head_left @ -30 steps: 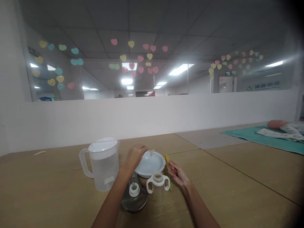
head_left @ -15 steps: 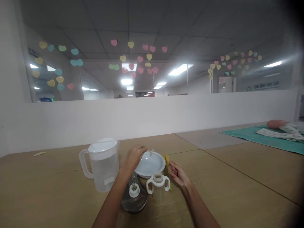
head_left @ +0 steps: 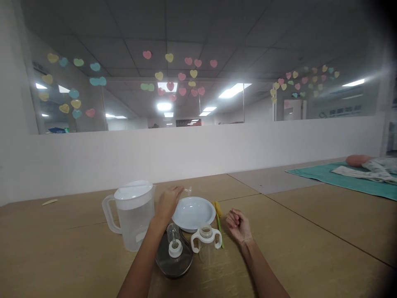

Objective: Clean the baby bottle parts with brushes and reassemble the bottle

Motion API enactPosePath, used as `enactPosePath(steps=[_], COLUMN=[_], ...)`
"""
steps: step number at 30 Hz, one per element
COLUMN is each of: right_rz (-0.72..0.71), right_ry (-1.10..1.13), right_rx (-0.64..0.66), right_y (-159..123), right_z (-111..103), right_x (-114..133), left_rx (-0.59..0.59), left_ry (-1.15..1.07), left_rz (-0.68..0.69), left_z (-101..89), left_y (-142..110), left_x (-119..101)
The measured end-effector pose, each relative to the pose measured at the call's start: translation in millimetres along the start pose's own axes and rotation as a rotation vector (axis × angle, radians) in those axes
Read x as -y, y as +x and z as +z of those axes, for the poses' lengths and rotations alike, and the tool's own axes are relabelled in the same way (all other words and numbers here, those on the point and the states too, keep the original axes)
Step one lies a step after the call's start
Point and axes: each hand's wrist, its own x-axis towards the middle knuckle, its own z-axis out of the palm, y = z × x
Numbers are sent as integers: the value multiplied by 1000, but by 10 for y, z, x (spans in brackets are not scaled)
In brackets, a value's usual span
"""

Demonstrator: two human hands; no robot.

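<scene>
My left hand (head_left: 169,203) is closed on a small translucent piece with a thin stem (head_left: 188,190), held above the far left rim of a white bowl (head_left: 194,213). To the bowl's right, my right hand (head_left: 238,225) has its fingers curled in; whether something thin is inside them I cannot see. Between that hand and the bowl lies a brush with a yellow head (head_left: 218,209) and green handle. A clear bottle with white double handles (head_left: 206,238) stands uncapped in front of the bowl. On a metal tray (head_left: 173,265) are a nipple in a white ring (head_left: 175,248) and a clear dome cap (head_left: 173,232).
A lidded plastic pitcher (head_left: 135,217) with water stands left of my left forearm. A pale flat piece (head_left: 50,202) lies at far left. A green cloth (head_left: 341,182) with patterned fabric and a pinkish object (head_left: 358,160) is at far right. A white wall (head_left: 198,153) borders the table.
My left hand has moved left, away from the bowl, with the translucent piece. My right hand has drawn right and its fingers have curled in. The thin line between my hands is gone.
</scene>
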Motion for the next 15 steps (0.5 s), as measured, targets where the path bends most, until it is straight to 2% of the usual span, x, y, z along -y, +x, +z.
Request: enactPosePath(steps=[2,4,12,15], right_rz=[-42,-52,52,51], right_ry=[32,42,-33,-51], right_rx=[-24,-43,-76,-94], right_y=[7,18,51,63], right_z=[-31,-47,-29,-35], right_x=[17,7,-108,-108], left_rx=[-51,-46,155,229], left_ry=[-36,-57,-116,-108], left_rz=[-61,-103,-182,-210], left_z=[-12,-14,185,252], left_y=[5,9,6,-15], left_x=[75,105,-55,-100])
